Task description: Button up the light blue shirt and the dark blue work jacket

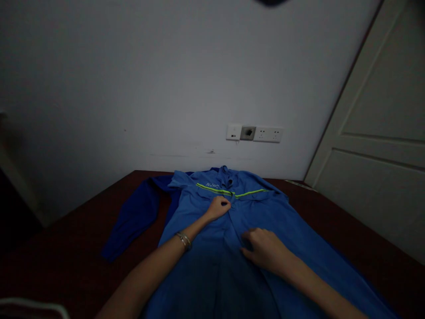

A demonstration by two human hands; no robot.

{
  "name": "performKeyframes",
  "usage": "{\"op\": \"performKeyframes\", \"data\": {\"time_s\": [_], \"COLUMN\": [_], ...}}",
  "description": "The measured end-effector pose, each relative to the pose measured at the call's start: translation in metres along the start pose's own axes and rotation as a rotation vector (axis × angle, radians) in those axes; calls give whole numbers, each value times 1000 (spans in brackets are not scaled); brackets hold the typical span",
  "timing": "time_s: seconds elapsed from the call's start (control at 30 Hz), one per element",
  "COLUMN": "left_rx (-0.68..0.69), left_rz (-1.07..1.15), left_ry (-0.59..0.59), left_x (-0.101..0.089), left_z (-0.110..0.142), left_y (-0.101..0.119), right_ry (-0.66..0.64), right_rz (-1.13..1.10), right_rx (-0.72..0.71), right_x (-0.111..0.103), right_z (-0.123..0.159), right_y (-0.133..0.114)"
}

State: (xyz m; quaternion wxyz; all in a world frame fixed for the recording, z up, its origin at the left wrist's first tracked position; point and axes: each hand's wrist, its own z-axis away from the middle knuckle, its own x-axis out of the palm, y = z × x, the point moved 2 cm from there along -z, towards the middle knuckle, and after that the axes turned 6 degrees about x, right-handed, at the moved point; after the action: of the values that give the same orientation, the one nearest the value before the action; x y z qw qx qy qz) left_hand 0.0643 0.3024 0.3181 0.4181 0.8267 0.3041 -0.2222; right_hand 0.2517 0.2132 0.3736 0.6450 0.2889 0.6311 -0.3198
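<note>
A light blue work shirt [195, 221] with a yellow-green chest stripe and white lettering lies spread front up, its collar toward the wall. My left hand [218, 207], with bracelets at the wrist, pinches the shirt's front edge just below the stripe. Lower and to the right, my right hand [264, 248] is over the shirt front, its thumb apart from its loosely curled fingers. Motion blurs those fingertips, and nothing shows between them. From under the shirt's left side, a darker blue garment's sleeve [137, 217] extends.
Beneath the clothes is a dark red-brown tabletop [83, 235], its far edge near a pale wall [133, 79]. Wall sockets [268, 134] sit above the collar. A panelled door [375, 146] stands at the right. Something white and curved [33, 304] shows at the lower left.
</note>
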Motion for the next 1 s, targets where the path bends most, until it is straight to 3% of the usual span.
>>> {"op": "performKeyframes", "data": {"time_s": [0.17,0.3,0.43,0.57,0.7,1.0], "left_rx": [167,208,235,250,188,-157], "left_rz": [-337,-398,-352,-267,-204,-90], "left_ry": [54,21,-110,-327,-428,-356], "left_x": [-9,-25,-47,-67,-73,-48], "left_z": [21,46,73,94,96,74], "left_y": [27,39,42,48,57,50], "right_ry": [44,71,120,131,106,120], "right_rz": [-23,-106,-329,-669,-1018,-1588], "right_rx": [59,73,56,41,109,228], "right_x": [23,27,21,18,20,14], "right_z": [10,11,8,0,-15,-38], "right_y": [-2,5,14,24,33,37]}}
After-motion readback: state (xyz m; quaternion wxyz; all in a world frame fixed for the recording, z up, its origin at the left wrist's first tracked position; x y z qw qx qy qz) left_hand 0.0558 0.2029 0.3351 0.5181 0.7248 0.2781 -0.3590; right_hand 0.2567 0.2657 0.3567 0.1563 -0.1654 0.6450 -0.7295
